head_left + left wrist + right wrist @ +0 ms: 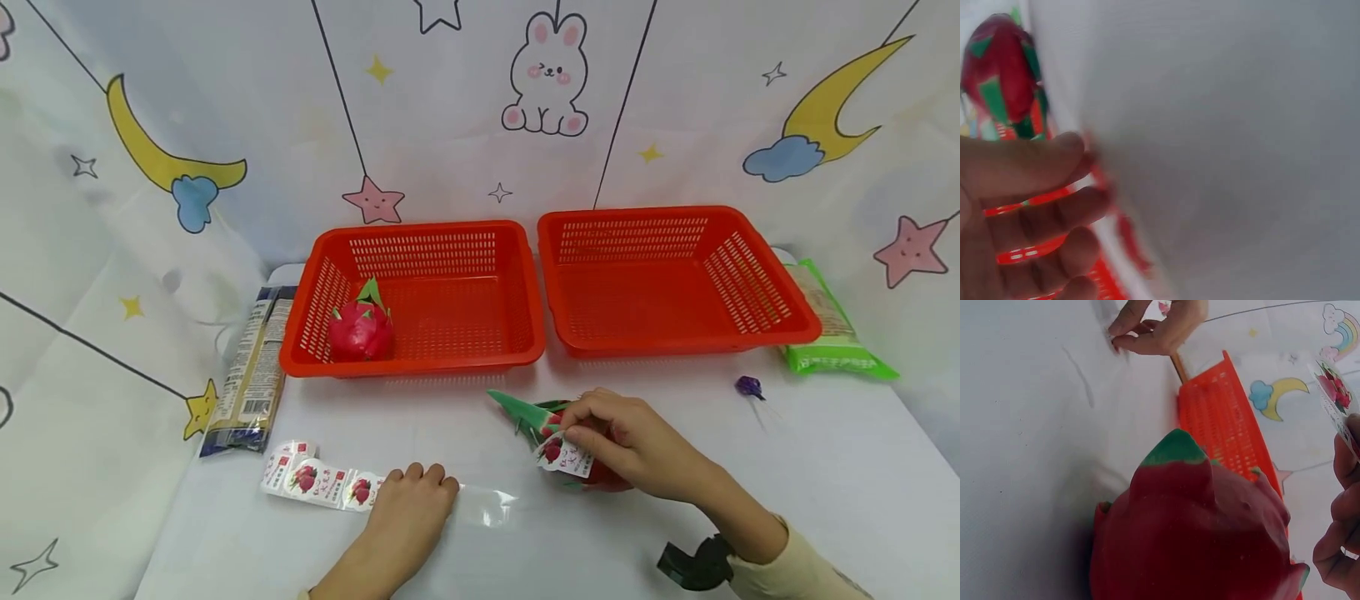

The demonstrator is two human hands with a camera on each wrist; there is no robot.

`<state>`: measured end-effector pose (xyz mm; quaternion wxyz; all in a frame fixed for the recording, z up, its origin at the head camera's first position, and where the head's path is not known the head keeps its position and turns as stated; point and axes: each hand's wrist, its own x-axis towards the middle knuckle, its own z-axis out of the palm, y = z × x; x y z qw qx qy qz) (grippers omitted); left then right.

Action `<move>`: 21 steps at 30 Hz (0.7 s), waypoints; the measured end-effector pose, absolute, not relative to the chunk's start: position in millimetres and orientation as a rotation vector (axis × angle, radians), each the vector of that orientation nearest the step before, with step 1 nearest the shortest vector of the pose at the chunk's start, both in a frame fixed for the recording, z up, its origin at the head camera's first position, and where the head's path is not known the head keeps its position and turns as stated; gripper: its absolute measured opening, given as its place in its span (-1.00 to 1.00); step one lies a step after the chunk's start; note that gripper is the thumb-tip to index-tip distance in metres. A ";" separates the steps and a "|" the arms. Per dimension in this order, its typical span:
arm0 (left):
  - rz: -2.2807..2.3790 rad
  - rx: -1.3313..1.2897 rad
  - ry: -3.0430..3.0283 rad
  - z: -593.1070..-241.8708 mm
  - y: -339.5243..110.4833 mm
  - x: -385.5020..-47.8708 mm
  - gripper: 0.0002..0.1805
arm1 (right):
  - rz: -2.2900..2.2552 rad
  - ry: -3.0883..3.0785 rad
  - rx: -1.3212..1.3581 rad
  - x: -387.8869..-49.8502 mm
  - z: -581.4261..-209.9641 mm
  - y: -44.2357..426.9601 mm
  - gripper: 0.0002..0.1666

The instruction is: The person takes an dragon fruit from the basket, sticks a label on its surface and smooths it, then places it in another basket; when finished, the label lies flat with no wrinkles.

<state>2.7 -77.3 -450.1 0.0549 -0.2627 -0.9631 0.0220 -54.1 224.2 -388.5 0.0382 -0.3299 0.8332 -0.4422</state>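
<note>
Two red baskets, and take the left basket [450,365] as landmark: the right basket [630,292] sits just right of it. Two packets: the blue-gold packet [255,358] at its left side, the green packet [832,321] well right. Two dragon fruits! The basket fruit [362,332] inside it; the table fruit [1191,531] before its front right corner, axis slanting, leafy end towards it. Nearer us than it, the left hand [408,517], fingers curled, pinches one label strip [318,482]; the right hand [637,442] blocks the table fruit, thumb and fingertips closed on one label [566,456]. One lollipop [748,387], far right of it.
</note>
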 end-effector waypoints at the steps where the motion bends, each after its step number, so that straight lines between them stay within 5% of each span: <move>1: 0.055 -0.819 -2.929 -446.6 -76.0 0.9 -0.91 | -1.354 2.570 -0.990 -52.6 -388.2 226.8 -0.75; 7: -0.455 -0.884 -2.825 -406.4 -53.4 -20.2 -0.95 | -1.363 2.634 -0.887 -43.2 -385.0 240.4 -0.72; 11: -0.854 -0.970 -2.644 -386.2 -21.4 -35.7 -0.80 | -1.379 2.659 -0.855 -36.9 -385.3 247.5 -0.72; 21: -1.150 -1.127 -2.661 -386.1 32.5 -55.3 -0.82 | -1.414 2.712 -0.808 -25.2 -393.8 260.6 -0.70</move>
